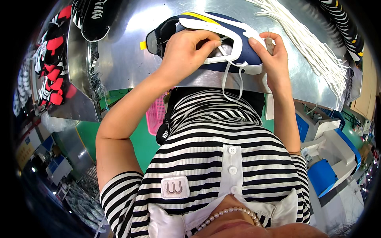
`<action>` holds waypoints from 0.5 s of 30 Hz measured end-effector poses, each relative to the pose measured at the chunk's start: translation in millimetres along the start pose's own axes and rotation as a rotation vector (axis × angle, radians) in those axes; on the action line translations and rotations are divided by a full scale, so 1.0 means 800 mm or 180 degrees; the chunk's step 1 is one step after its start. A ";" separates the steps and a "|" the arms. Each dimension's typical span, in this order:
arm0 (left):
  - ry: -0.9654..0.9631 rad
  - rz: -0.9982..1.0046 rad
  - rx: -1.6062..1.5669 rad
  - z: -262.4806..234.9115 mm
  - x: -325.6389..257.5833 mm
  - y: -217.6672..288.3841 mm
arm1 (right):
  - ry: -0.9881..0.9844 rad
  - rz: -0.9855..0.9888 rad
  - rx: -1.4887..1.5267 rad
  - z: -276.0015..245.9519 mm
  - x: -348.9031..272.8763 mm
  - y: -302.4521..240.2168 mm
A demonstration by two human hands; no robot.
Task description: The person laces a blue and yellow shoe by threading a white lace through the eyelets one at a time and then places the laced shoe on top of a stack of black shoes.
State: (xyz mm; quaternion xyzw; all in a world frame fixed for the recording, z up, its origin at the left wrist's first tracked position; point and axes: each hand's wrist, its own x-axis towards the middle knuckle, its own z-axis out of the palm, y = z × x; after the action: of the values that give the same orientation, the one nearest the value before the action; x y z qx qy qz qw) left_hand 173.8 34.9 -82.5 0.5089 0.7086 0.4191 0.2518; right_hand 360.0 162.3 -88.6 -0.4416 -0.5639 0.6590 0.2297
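In the head view, a navy shoe (249, 51) with white and yellow panels is on the metal table (123, 63), between both hands near the table's near edge. Its heel, with a yellow tab (143, 45), points left; its toe points right.

The left hand (188, 49) reaches over the shoe's opening. Thumb and forefinger are together, clamped on a white lace (224, 50). A loop of lace hangs from the shoe over the near edge of the table.

The right hand (274, 57) is at the toe. Its thumb touches the navy upper; the forefinger is bent, with its tip apart from the thumb. Whether the other fingers grip anything cannot be told.

A bundle of loose white laces (309, 51) lies at the right of the table, beyond the right hand. Black shoes (93, 22) are at the far left. Red, black and white shoes (53, 75) are stacked further left. A pink basket (154, 117) is below the table's near edge. A blue and white machine (331, 158) occupies the near right.
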 end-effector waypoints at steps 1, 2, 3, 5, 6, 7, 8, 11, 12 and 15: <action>-0.0166 -0.0112 -0.0075 -0.002 0.001 0.003 | -0.0102 -0.0065 0.0122 0.002 -0.001 0.001; -0.0332 -0.0225 -0.0149 -0.002 0.001 0.005 | -0.0161 -0.0149 0.0124 0.003 -0.002 0.001; -0.0376 -0.0330 -0.0347 0.001 0.002 0.003 | -0.0219 -0.0233 0.0128 0.003 -0.002 0.001; -0.0122 -0.0044 0.0027 -0.001 0.006 0.009 | -0.0229 -0.0452 0.0069 0.002 0.001 0.005; 0.0008 0.0101 0.0212 -0.003 0.006 0.013 | -0.0211 -0.0462 0.0053 0.000 -0.001 0.004; 0.0220 0.0638 0.0931 -0.012 0.006 0.013 | -0.0191 -0.0473 0.0035 -0.003 -0.001 0.002; 0.0344 0.0666 0.1197 -0.021 0.001 0.013 | -0.0180 -0.0477 0.0017 -0.005 -0.003 0.002; 0.0858 0.0903 0.1565 -0.071 -0.009 -0.014 | 0.0036 -0.0636 0.0317 -0.009 -0.005 0.011; 0.1073 0.0827 0.1679 -0.096 -0.015 -0.023 | 0.0113 -0.0658 0.0453 -0.014 -0.006 0.010; 0.1919 0.0083 0.1750 -0.214 -0.057 -0.087 | 0.0281 -0.0522 0.0734 -0.037 -0.012 -0.004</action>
State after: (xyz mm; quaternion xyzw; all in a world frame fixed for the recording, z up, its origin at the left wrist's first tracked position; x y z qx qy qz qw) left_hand 20.4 -74.7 -55.7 0.4205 0.8297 0.3476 -0.1180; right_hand 389.1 171.7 -82.1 -0.3933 -0.5080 0.6783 0.3566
